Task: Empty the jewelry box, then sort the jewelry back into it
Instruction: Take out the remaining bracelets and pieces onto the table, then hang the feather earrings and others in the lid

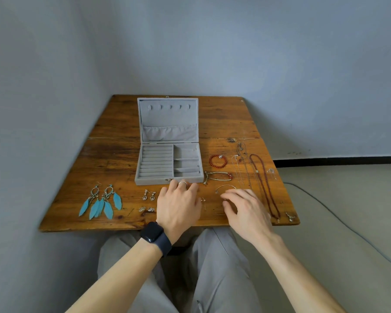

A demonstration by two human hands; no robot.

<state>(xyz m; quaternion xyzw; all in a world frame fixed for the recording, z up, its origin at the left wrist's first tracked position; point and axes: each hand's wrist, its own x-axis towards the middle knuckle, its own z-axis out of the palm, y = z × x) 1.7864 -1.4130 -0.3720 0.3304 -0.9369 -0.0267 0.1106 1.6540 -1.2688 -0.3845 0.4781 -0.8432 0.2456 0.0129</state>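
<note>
- On the wooden table [113, 154], a grey jewelry box [154, 180] is set with its lid [168, 118] thrown back; the ring rolls and the side compartments are seen bare.
- Just before the front wall of the box, the left hand [178, 204] is laid palm down, its fingers straight and spread, nothing being held; the fingertips reach the box's front edge, though contact cannot be made out.
- A ring [182, 183] is worn on one finger of that hand, and a dark watch [152, 232] is strapped to the wrist.
- To the right, well clear of the box, the right hand [246, 211] is held low over the table with its fingers loosely curled; whether something small is pinched at the fingertips cannot be told.
- A thin bangle [226, 187] is found just beyond those fingertips, apart from them.
- Between the two hands, small pin earrings [203, 201] are seen on the wood.
- Left of the left hand, two small drop earrings [149, 195], a pair of studs [146, 209] and, further left, blue feather earrings [102, 203] are laid out.
- Right of the box, a red bead bracelet [218, 160] and a pale bracelet [219, 176] are placed, the pale one nearer the person.
- Further right, thin chains [242, 168] and a long red bead necklace [265, 188] are stretched out towards the person.
</note>
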